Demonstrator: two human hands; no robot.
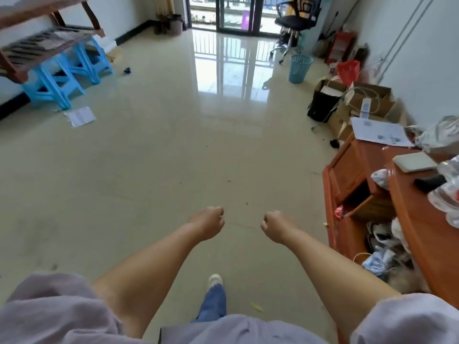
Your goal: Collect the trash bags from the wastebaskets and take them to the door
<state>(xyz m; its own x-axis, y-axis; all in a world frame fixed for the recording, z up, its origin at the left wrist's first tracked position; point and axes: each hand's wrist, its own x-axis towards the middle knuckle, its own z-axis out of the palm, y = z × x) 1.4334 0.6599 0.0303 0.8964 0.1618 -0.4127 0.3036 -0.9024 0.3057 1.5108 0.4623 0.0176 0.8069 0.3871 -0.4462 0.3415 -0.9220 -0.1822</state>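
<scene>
I read both grips, left hand [208, 222] and right hand [277, 226], as clenched and empty at lower centre. The blue wastebasket [300, 68] stands upper right, well apart; no bag collected yet.

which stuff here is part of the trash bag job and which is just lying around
For the job: blue wastebasket; left hand and right hand, both fisted, holding nothing.

Lying about: blue stools, office chair, cardboard boxes, papers on the floor.
</scene>
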